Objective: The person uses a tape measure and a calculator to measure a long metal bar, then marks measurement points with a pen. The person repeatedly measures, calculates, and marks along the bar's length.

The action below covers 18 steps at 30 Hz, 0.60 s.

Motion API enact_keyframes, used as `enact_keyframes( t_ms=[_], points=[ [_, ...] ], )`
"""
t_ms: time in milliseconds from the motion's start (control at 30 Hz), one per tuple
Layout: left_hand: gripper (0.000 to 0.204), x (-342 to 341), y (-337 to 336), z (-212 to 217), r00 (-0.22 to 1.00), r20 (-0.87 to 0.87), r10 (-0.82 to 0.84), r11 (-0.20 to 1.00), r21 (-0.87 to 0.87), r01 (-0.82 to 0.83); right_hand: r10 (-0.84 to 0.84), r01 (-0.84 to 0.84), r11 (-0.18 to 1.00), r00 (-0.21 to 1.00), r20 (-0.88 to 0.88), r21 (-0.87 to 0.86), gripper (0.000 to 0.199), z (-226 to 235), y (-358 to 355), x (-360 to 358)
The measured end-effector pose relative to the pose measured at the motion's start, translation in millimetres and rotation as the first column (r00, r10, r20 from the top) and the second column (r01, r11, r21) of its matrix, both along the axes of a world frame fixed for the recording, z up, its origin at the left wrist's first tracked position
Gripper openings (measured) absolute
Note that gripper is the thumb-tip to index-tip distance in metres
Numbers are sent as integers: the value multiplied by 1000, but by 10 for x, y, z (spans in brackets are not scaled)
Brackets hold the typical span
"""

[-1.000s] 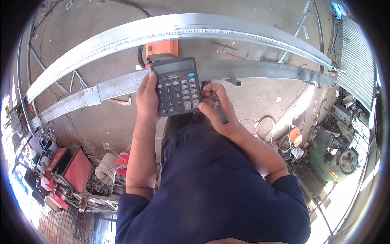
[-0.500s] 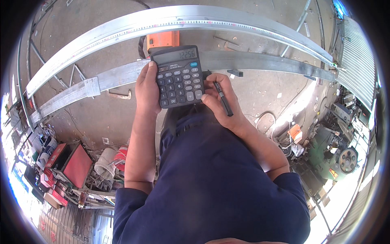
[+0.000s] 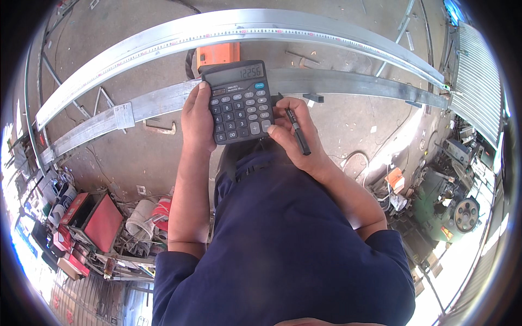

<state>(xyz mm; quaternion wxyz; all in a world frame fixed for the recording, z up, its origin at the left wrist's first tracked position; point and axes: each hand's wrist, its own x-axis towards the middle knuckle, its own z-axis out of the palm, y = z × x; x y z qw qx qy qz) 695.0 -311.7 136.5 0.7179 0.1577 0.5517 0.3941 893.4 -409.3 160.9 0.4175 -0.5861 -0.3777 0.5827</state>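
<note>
**Calculator held up, pen in the keying hand**

Left hand [image 3: 197, 122] wrapped round the left edge of a dark calculator [image 3: 239, 101], fingers curled shut on it, thumb along its side. Right hand [image 3: 296, 138] closed on a black pen [image 3: 297, 130], thumb touching the lower right keys. Calculator carried in the air, over two long grey metal rails [image 3: 337, 81] and an orange tool [image 3: 218, 53] on the concrete floor [image 3: 136, 157].

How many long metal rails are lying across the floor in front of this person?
2. The upper metal rail arcs across the top, with a measuring scale along it. The lower metal rail runs just beneath it, behind the calculator. More may lie outside the view.
</note>
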Motion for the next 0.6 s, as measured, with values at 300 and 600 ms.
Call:
enact_keyframes(
  t_ms=[300,600],
  points=[
    [43,102,13,63,1000,-13,0,1000,-4,0,0,-1,1000,1000,25,19,42,-49,-6,49],
    [44,132,48,35,1000,-1,-24,1000,3,24,-43,43,999,999,-3,7,41,-48,-17,95]
  ],
)
